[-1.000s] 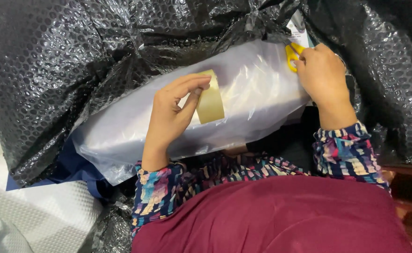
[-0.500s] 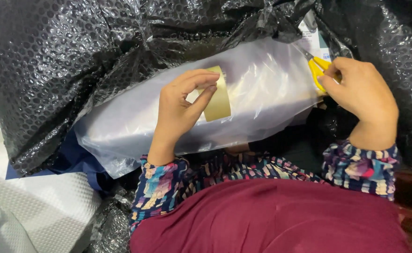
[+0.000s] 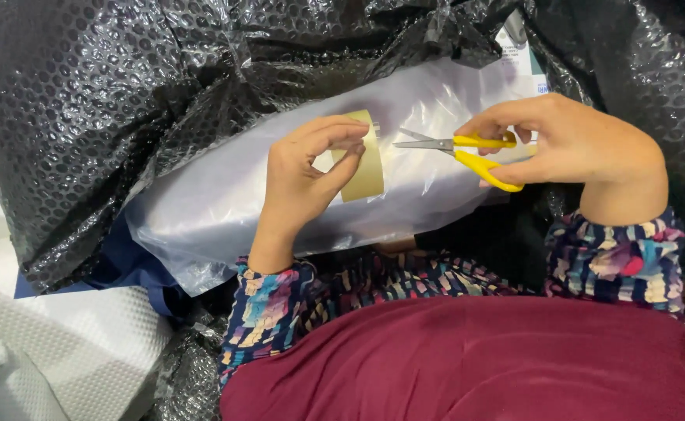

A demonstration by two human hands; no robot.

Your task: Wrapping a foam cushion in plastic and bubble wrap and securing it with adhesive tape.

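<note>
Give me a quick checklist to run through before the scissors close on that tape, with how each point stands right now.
1. Left hand has a grip on the tape roll: ok.
2. Right hand holds the yellow-handled scissors: ok.
3. Blades point toward the roll: ok.
4. Blades open around a pulled-out strip of tape: cannot tell; the blades look nearly closed and any clear strip is hard to see.
5. Left fingertips clear of the blade tips: ok, a gap shows between them.
6. Clear plastic-wrapped bundle lies beneath, among the black bubble wrap: ok.
</note>
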